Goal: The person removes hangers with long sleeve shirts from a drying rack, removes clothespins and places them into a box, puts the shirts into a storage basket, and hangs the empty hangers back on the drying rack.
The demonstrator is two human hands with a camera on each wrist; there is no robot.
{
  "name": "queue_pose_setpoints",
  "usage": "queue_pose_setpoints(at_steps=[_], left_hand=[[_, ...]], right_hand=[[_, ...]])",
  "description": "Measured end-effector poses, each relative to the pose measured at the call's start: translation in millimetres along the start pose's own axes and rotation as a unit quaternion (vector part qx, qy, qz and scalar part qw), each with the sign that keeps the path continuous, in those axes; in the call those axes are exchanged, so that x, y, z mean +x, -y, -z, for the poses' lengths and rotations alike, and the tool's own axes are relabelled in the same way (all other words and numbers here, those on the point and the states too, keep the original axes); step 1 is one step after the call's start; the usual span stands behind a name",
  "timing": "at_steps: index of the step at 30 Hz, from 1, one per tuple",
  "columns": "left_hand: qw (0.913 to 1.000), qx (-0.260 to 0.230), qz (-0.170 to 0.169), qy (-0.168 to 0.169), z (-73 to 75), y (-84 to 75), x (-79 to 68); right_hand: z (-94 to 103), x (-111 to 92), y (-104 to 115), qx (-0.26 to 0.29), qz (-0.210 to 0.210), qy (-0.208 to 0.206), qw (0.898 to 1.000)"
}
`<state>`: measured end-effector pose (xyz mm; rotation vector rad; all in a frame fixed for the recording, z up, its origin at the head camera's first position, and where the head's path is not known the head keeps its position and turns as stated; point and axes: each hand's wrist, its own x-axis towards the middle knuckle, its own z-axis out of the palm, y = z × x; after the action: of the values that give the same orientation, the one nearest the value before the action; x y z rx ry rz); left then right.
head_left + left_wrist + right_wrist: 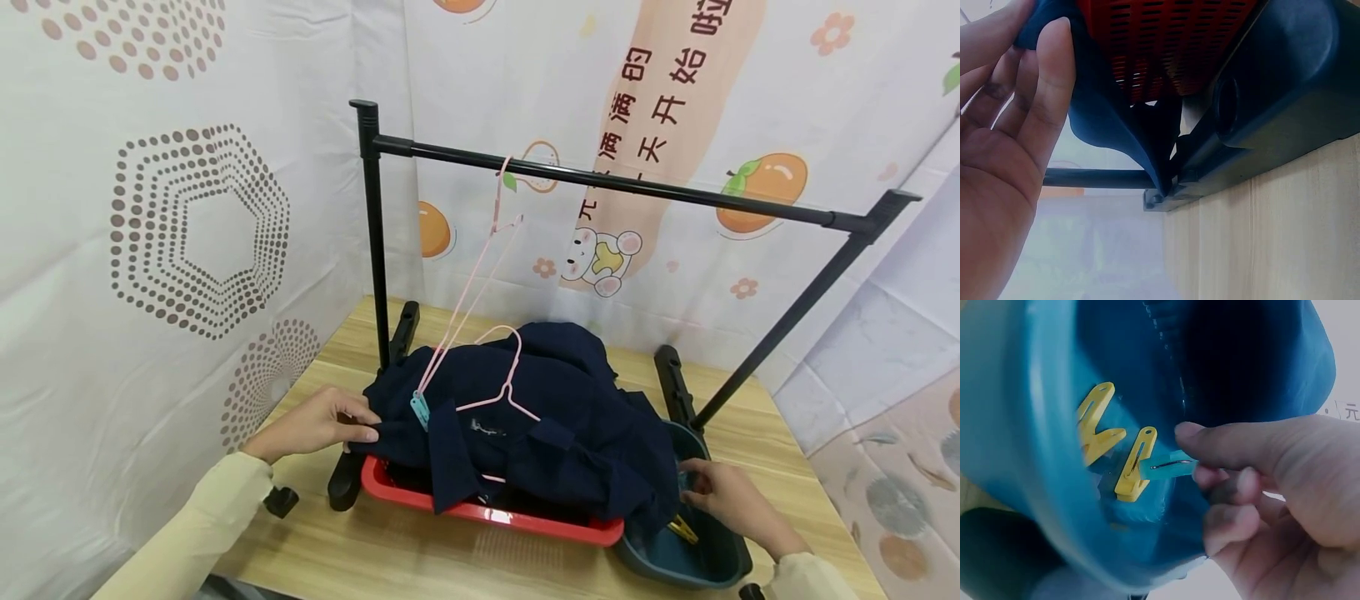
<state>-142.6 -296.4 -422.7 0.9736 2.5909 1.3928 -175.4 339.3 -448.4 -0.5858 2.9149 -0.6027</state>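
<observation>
My left hand (318,425) pinches the edge of a dark navy collared garment (555,375) between thumb and fingers. That garment lies heaped over a red basket (498,517), with a pink hanger (508,389) at its collar. A second pink hanger (480,275) hangs from the bar, and a teal clothespin (420,408) is on its lower end at the garment's left side. Inside a dark blue bin (678,575), my right hand (723,504) pinches a teal clothespin (1169,467). Yellow clothespins (1137,465) lie on the bin's floor below it.
A black garment rack spans the table (420,558), its bar (615,179) above the basket. Its left post (377,250) and right post (787,312) flank the garment. Printed curtains (480,67) stand behind and at both sides.
</observation>
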Motion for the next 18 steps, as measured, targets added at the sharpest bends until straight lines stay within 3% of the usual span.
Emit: queue_pose_setpoints(at_steps=[6,18], left_hand=[[1.0,-0.002,0.004,0.002,-0.1,0.8,1.1],[1.0,-0.003,0.001,0.003,0.8,-0.3,0.8]], right_hand=[[0.2,-0.1,1.6,0.011,-0.004,0.031,0.999],[1.5,-2.4,0.6,0.057,-0.005,0.046,0.997]])
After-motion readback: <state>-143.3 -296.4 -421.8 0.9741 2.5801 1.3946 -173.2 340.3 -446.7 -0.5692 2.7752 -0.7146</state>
